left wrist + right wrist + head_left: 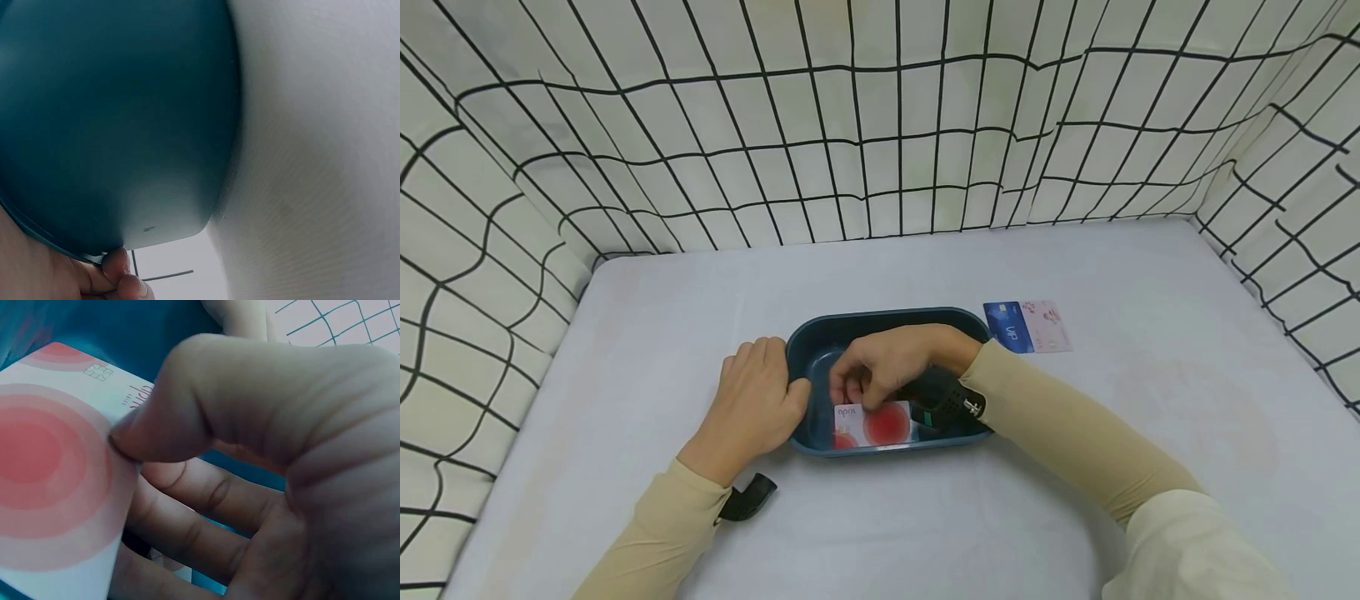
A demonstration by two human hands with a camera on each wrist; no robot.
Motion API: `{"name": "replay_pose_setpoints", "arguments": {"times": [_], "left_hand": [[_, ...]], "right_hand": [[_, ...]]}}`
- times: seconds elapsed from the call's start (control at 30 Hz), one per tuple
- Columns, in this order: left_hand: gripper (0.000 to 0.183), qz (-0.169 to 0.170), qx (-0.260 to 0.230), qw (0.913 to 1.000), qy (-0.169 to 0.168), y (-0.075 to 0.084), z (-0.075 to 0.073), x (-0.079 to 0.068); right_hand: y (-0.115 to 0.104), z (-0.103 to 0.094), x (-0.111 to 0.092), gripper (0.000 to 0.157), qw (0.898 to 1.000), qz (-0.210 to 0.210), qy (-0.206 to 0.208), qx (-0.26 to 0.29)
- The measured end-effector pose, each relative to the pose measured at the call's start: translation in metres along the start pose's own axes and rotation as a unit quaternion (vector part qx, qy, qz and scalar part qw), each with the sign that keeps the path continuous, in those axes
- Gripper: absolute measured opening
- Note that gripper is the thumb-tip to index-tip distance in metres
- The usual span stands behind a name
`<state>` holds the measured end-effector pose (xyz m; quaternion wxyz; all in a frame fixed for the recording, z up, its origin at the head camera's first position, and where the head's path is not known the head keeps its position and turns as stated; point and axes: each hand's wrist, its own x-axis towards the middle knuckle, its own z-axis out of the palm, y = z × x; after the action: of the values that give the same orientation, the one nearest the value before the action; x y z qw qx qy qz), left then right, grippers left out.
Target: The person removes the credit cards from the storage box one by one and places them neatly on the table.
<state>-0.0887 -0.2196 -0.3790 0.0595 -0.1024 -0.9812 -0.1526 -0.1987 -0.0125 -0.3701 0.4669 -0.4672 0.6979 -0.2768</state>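
Note:
My left hand [758, 393] grips the left end of a dark blue-green plastic tray [817, 423], thumb toward the inside. In the left wrist view its curled fingertips show under the rim, beside the tray's outer wall [119, 125]. Reaching inside the tray, my right hand [891, 358] pinches a white card with red circles [887, 423] at its far long edge. The right wrist view shows the thumb on the printed face of this card [62, 462] and the fingers behind it. A small chip mark and red lettering are on the card.
Just beyond the tray's right end lie a blue VIP card [1009, 327] and a pale pink patterned card [1048, 325], side by side. A white cloth [1150, 333] covers the table. Black wire grid panels [880, 142] stand along the back and both sides.

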Motion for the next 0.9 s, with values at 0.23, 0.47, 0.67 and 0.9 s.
{"name": "replay_pose_setpoints", "arguments": {"times": [0.23, 0.47, 0.67, 0.9], "left_hand": [[0.018, -0.004, -0.003, 1.0000, -0.006, 0.0003, -0.0004, 0.0002], [0.018, -0.004, -0.002, 1.0000, -0.005, 0.0006, -0.0010, 0.0001], [0.019, -0.004, 0.002, 1.0000, -0.006, 0.0010, -0.0026, 0.0007], [0.021, 0.003, 0.020, 0.9997, 0.011, 0.0019, -0.0010, -0.0010]], "right_hand": [[-0.0001, -0.0005, 0.0002, 0.027, 1.000, -0.008, 0.007, 0.002], [-0.0007, -0.0010, -0.0009, 0.027, 1.000, 0.002, 0.026, 0.003], [-0.0024, -0.0026, -0.0028, 0.028, 0.999, 0.007, 0.042, 0.003], [-0.0013, -0.0040, -0.0055, 0.030, 0.997, 0.020, 0.070, 0.011]]}}
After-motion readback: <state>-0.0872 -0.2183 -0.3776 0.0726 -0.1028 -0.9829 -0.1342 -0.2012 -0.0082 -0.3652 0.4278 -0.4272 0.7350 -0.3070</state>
